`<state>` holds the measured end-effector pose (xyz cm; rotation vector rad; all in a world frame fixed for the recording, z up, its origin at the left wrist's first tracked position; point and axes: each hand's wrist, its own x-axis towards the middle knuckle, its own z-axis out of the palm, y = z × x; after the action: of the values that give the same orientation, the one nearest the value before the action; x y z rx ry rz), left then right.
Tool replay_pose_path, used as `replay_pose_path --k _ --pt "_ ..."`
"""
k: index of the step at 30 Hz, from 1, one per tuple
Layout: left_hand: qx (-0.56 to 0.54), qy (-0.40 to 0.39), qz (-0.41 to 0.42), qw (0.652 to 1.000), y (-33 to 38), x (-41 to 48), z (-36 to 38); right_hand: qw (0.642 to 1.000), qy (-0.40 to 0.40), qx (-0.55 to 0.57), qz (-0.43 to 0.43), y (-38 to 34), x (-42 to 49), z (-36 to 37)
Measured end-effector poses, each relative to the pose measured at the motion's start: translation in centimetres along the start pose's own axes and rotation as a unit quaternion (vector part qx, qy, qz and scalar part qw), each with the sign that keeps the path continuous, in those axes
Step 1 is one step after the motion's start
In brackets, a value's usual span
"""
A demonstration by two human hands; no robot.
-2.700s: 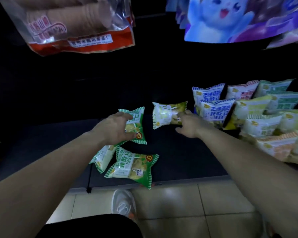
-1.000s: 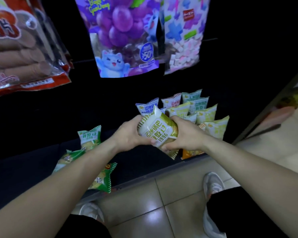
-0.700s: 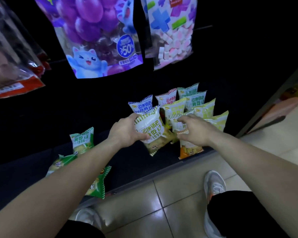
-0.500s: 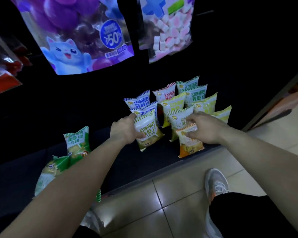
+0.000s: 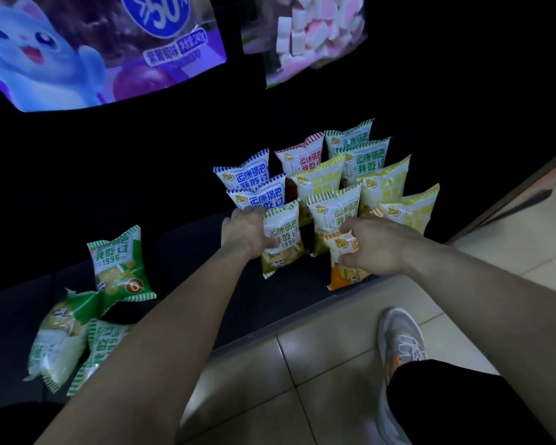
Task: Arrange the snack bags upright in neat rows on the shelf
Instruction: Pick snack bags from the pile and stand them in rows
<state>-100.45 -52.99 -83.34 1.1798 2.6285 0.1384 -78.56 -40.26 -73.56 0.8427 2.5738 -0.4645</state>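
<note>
The left hand [image 5: 246, 234] rests against the left side of an olive bag [image 5: 281, 237] that stands at the front of the left row on the dark shelf [image 5: 187, 252]. Its fingers are bent around the edge of the bag and the thumb lies on the printed face, so the hand has hold of it. The bag is upright, with its long side going up and only a small lean to the back, and it touches the blue bags [image 5: 257, 195] behind it.

The right hand [image 5: 371, 244] is half open and lies over the top of an orange bag [image 5: 347, 271] at the front edge of the shelf. The fingers press on its upper part, but the light is poor here and I cannot tell if they really pinch it or only push it.

The other standing bags make three rows that go back into the dark. Far to the left, well apart from both hands, one green bag [image 5: 118, 263] stands alone and two more green bags [image 5: 68, 342] lie flat near the shelf edge.

I judge that the next move depends on these loose green bags. They lie to the left of the left hand and nearer to the person, so the left hand is clearly the closer one. The flat ones point their long side along the shelf floor, so each must be turned up before it can join a row.
</note>
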Motion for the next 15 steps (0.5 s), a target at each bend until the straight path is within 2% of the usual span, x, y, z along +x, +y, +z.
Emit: replay_pose_path --k 11,15 --pt "-0.021 0.027 0.0 0.999 -0.09 0.04 0.76 1.0 -0.017 0.007 0.008 -0.72 0.05 -0.2" --pt "0.003 0.034 0.001 0.999 0.25 -0.21 0.78 1.0 -0.023 0.011 0.008 -0.71 0.07 -0.17"
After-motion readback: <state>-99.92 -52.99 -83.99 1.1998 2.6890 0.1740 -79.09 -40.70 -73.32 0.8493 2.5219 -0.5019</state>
